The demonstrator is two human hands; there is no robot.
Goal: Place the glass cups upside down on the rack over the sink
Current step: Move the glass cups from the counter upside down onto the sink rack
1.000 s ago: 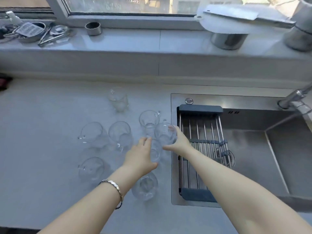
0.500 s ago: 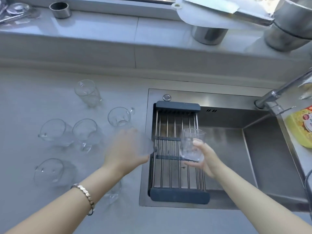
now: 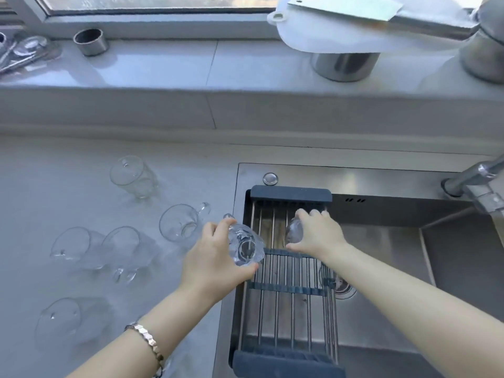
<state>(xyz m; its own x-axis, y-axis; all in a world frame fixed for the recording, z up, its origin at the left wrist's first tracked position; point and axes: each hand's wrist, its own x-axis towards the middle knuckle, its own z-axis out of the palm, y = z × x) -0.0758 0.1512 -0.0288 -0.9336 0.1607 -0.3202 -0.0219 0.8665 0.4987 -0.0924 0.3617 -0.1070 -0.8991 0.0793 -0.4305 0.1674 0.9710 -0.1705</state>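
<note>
Clear glass cup (image 3: 294, 232) inverted on rack (image 3: 286, 304)

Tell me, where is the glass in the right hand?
In the head view, the right hand holds its glass cup over the far end of the rack across the sink, right of the left hand and its cup.

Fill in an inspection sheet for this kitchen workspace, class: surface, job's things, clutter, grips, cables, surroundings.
Surface: pale countertop left of the steel sink.
Job's things: rack spans the sink; five cups on counter stand upright.
Clutter: metal ring and utensils on the sill.
Grips: left hand holds a tilted cup; right hand sets a cup on the rack.
Cables: nothing seen.
Surroundings: window, faucet, cutting board.
</note>
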